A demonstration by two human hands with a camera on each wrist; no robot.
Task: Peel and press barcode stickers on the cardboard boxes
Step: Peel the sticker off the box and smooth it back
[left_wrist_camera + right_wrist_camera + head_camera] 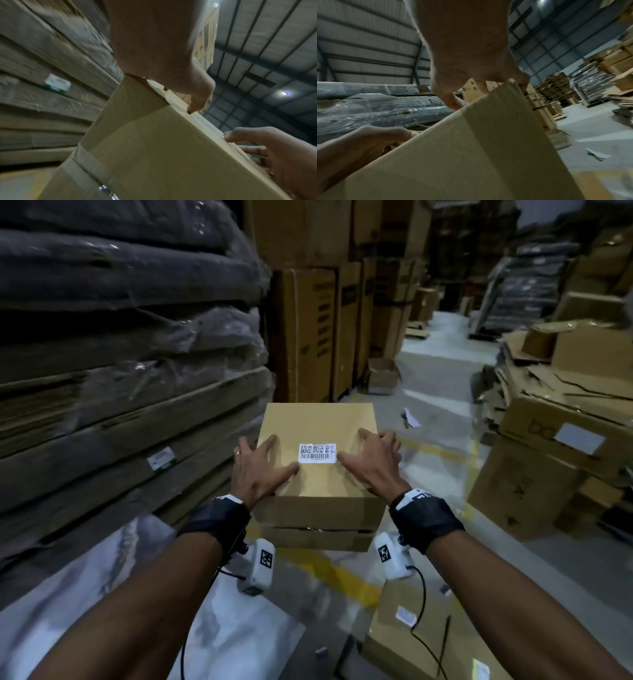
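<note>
Your left hand [257, 470] and right hand [371, 462] are both lying on top of the cardboard box [318, 426], fingers spread and mostly straight, one on each side of the barcode sticker [317, 453]. The sticker is sitting flat near the middle of the box top, and from the head view your two thumbs are reaching in toward its lower corners; whether they are actually touching it is not clear. Neither grip is pinching or curling round anything.

That box is resting on a second box [317, 538] beneath it, and another box [411, 631] is lying on the floor [442, 392] near your right forearm.

The head view is the only one showing the sticker. Your left wrist camera is looking up along the box side [154, 155]: it is showing the left hand [154, 40] over the top edge with the thumb tip pressing on that edge, and your right hand [283, 152] across the top. The right wrist camera is giving the mirror of that, with the right hand [465, 47] over the box [471, 155] and the left hand [359, 143] beyond. Wrapped stacks [120, 337] are standing to your left.
</note>
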